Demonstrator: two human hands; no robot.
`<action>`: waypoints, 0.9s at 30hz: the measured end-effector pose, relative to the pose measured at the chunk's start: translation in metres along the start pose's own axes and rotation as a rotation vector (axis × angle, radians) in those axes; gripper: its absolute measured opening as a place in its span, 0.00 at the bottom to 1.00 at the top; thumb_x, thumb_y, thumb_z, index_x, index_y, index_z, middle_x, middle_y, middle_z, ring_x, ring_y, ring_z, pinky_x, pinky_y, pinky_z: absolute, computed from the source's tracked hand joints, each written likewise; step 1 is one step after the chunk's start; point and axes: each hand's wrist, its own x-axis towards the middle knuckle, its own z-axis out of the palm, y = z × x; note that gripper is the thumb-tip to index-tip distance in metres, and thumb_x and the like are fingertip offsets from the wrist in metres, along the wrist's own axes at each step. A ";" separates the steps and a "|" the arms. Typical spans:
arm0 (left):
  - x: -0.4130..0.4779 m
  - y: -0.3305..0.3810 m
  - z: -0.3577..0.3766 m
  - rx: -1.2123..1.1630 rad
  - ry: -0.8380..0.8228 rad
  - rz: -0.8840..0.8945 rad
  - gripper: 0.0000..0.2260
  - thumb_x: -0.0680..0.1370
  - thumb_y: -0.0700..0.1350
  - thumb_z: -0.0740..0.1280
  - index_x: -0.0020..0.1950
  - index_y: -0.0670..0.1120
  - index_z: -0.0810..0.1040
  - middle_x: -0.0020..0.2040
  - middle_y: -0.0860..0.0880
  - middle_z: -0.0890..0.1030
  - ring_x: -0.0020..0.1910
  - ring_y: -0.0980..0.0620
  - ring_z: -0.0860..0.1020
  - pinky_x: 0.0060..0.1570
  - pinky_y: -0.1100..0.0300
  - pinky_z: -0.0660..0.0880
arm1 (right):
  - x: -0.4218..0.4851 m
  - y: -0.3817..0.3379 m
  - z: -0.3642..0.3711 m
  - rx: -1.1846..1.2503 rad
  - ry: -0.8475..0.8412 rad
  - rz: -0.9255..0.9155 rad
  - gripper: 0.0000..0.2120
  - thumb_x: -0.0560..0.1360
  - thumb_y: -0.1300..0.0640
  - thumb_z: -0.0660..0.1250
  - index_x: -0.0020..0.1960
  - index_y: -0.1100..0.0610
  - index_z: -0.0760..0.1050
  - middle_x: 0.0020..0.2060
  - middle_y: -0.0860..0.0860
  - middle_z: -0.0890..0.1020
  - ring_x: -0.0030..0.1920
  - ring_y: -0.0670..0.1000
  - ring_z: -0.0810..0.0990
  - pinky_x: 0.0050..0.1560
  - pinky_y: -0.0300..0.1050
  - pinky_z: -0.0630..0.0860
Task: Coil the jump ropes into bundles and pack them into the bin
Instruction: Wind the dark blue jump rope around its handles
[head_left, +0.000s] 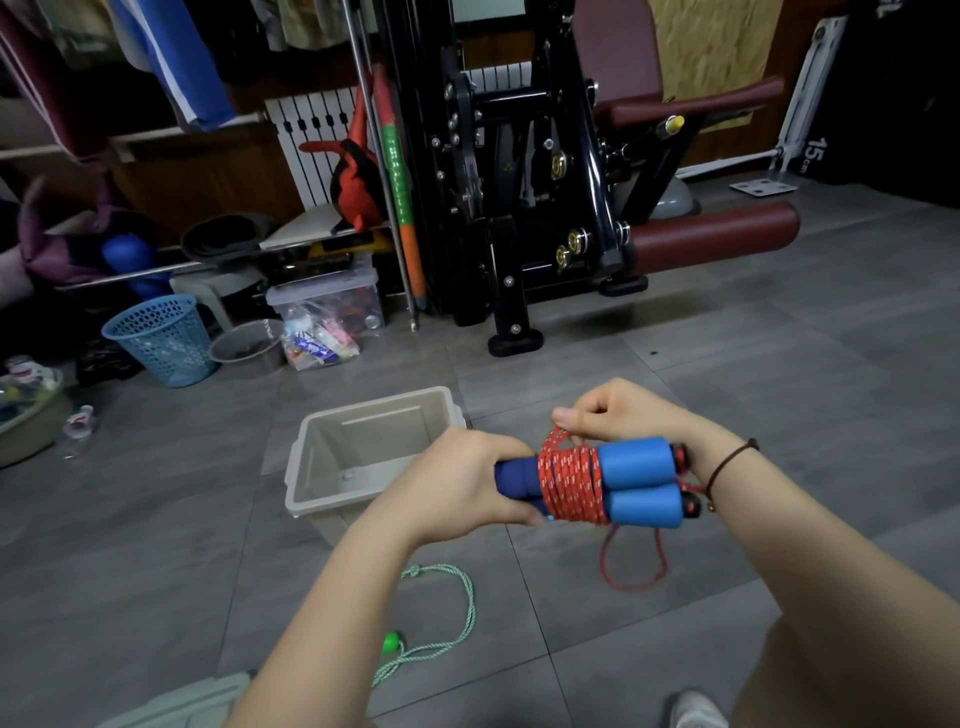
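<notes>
A red jump rope is wound in several turns around its two blue foam handles, which lie side by side. My left hand grips the handles' left ends. My right hand pinches a strand of the red rope just above the windings. A loose red loop hangs below the bundle. The beige bin stands open on the floor just left of my hands, with nothing visible inside. A green-and-white jump rope lies uncoiled on the tiles below my left forearm.
A black gym machine with maroon pads stands behind. A blue mesh basket, a clear storage box and a metal bowl sit at back left. A grey-green lid lies at the bottom edge. A shoe shows bottom right.
</notes>
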 end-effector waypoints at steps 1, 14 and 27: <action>-0.001 0.000 -0.001 -0.095 0.009 -0.006 0.13 0.64 0.52 0.78 0.44 0.50 0.81 0.36 0.50 0.81 0.37 0.54 0.77 0.39 0.57 0.73 | -0.002 0.003 -0.002 0.146 -0.041 0.041 0.17 0.75 0.48 0.66 0.33 0.59 0.76 0.24 0.48 0.76 0.24 0.44 0.72 0.29 0.38 0.71; 0.009 -0.014 -0.003 -1.142 0.367 -0.597 0.09 0.72 0.36 0.71 0.50 0.34 0.78 0.42 0.38 0.82 0.39 0.43 0.81 0.35 0.54 0.81 | 0.003 0.000 0.006 -0.114 -0.034 -0.044 0.10 0.76 0.48 0.66 0.48 0.51 0.83 0.29 0.41 0.76 0.28 0.38 0.73 0.31 0.27 0.67; 0.018 -0.022 0.013 -0.402 0.319 -0.574 0.09 0.67 0.43 0.75 0.41 0.40 0.79 0.34 0.43 0.80 0.30 0.48 0.76 0.32 0.57 0.76 | -0.009 -0.023 0.017 -0.465 0.169 -0.153 0.18 0.76 0.43 0.62 0.31 0.50 0.78 0.18 0.46 0.71 0.25 0.43 0.71 0.30 0.37 0.62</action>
